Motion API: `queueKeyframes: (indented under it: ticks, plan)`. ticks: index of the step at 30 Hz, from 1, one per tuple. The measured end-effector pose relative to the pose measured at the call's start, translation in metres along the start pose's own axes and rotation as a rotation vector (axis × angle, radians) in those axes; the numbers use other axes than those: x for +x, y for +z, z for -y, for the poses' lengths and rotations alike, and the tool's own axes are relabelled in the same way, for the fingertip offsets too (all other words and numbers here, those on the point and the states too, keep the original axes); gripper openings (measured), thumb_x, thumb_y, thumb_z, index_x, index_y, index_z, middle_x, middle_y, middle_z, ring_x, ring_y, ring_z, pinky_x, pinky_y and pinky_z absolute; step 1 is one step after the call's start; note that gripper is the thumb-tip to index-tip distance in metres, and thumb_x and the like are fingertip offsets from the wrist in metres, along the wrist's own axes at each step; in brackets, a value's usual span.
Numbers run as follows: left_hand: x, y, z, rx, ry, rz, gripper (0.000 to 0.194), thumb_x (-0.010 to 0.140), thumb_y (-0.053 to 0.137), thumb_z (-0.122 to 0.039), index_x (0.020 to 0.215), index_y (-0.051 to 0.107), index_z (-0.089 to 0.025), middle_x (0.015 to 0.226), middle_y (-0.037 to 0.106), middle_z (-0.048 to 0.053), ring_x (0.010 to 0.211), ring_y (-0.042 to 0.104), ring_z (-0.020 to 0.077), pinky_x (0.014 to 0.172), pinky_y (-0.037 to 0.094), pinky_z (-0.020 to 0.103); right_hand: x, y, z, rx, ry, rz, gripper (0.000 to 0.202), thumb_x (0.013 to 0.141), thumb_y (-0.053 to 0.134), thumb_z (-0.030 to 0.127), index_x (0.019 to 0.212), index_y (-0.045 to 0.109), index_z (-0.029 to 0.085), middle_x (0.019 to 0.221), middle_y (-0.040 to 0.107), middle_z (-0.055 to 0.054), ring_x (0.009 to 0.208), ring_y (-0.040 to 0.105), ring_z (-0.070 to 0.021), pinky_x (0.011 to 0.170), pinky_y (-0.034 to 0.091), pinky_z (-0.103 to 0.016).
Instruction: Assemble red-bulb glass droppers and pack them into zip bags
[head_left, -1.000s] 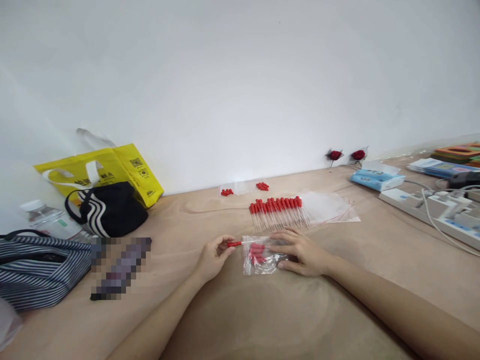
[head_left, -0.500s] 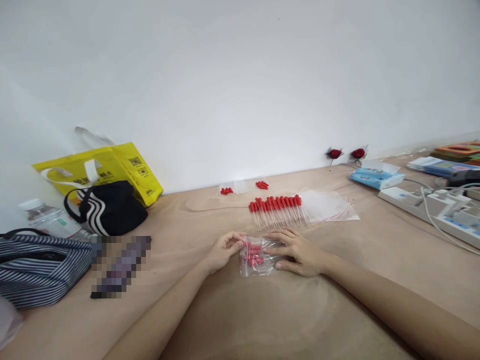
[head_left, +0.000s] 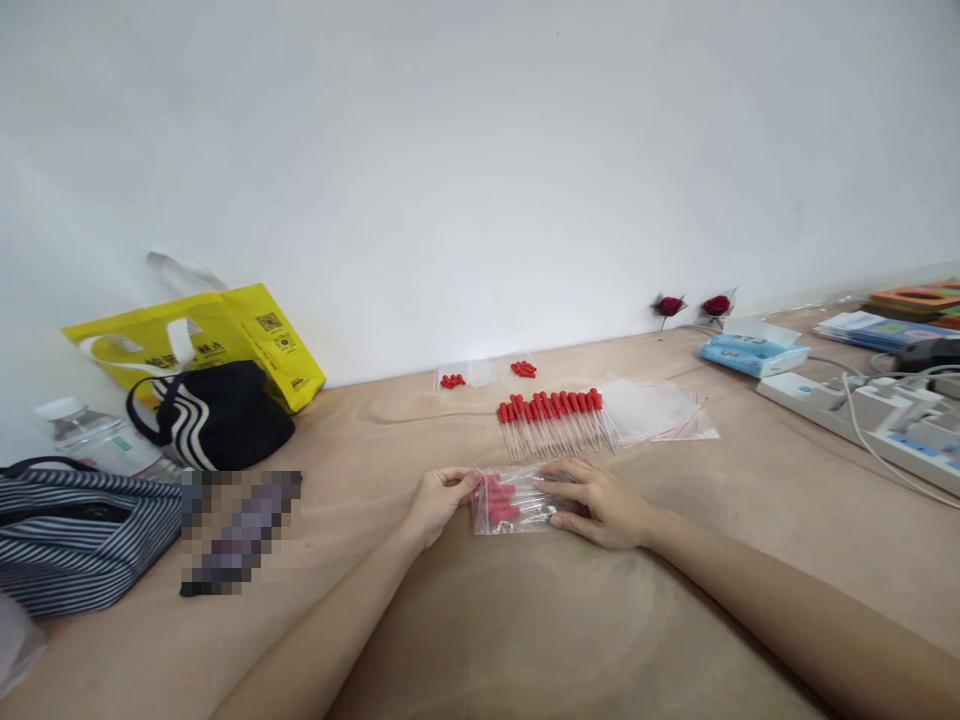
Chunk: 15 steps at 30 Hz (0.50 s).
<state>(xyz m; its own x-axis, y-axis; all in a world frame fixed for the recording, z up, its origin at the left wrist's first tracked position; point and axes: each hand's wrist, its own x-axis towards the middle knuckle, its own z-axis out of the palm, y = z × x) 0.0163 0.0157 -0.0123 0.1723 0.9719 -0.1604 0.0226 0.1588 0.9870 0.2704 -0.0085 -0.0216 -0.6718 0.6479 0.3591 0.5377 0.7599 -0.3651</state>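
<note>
A clear zip bag (head_left: pixel 531 520) lies flat on the table in front of me. Inside it are several droppers (head_left: pixel 501 505) with red bulbs at the left and clear stems toward the right. My left hand (head_left: pixel 442 503) pinches the bag's left edge between thumb and finger. My right hand (head_left: pixel 596 503) rests on the bag's right end, fingers stretched out and apart, partly covering it. Just beyond the bag, a row of similar red-bulbed droppers (head_left: pixel 551 410) lies side by side, stems toward me.
Flat clear bags (head_left: pixel 652 410) lie right of the row. Two small bags with red pieces (head_left: pixel 452 381) sit by the wall. At left are a yellow bag (head_left: pixel 247 340), black pouch (head_left: pixel 232 415) and striped bag (head_left: pixel 90 540); at right, a tissue pack (head_left: pixel 750 352) and power strip (head_left: pixel 840 410).
The bag has straightened and shifted slightly left, with its droppers now lying more evenly. My left hand has moved a little left with the bag's edge; my right hand stays almost in place.
</note>
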Motion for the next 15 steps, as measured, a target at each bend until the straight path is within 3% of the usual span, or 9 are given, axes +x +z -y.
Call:
queueKeyframes:
  ticks: [4, 11, 15]
  plan:
    - [-0.007, -0.005, -0.004, 0.05, 0.039, 0.027, 0.046, 0.05, 0.075, -0.044, 0.083, 0.068, -0.012, 0.081, 0.07, 0.007, 0.078, 0.064, 0.0194, 0.078, 0.048, 0.032, 0.0, 0.0, 0.001, 0.005, 0.009, -0.01, 0.042, 0.082, 0.047, 0.038, 0.12, 0.049, 0.019, 0.116, 0.05, -0.011, 0.107, 0.045, -0.022, 0.091, 0.037, -0.039]
    - [-0.006, 0.002, 0.01, 0.268, 0.167, -0.248, 0.026, 0.061, 0.066, -0.036, 0.061, 0.059, -0.012, 0.054, 0.061, 0.001, 0.05, 0.057, 0.0122, 0.052, 0.046, 0.023, 0.0, 0.0, 0.001, 0.024, -0.007, -0.003, 0.041, 0.082, 0.047, 0.036, 0.119, 0.05, 0.018, 0.115, 0.051, -0.011, 0.105, 0.046, -0.0212, 0.09, 0.038, -0.038]
    - [-0.003, 0.002, 0.016, 0.348, 0.258, -0.342, 0.019, 0.064, 0.061, -0.028, 0.073, 0.051, -0.015, 0.056, 0.053, -0.004, 0.047, 0.053, 0.0099, 0.047, 0.043, 0.021, -0.001, 0.003, 0.0, 0.013, 0.02, -0.017, 0.047, 0.08, 0.05, 0.039, 0.122, 0.047, 0.019, 0.121, 0.046, -0.012, 0.11, 0.043, -0.0232, 0.092, 0.037, -0.04]
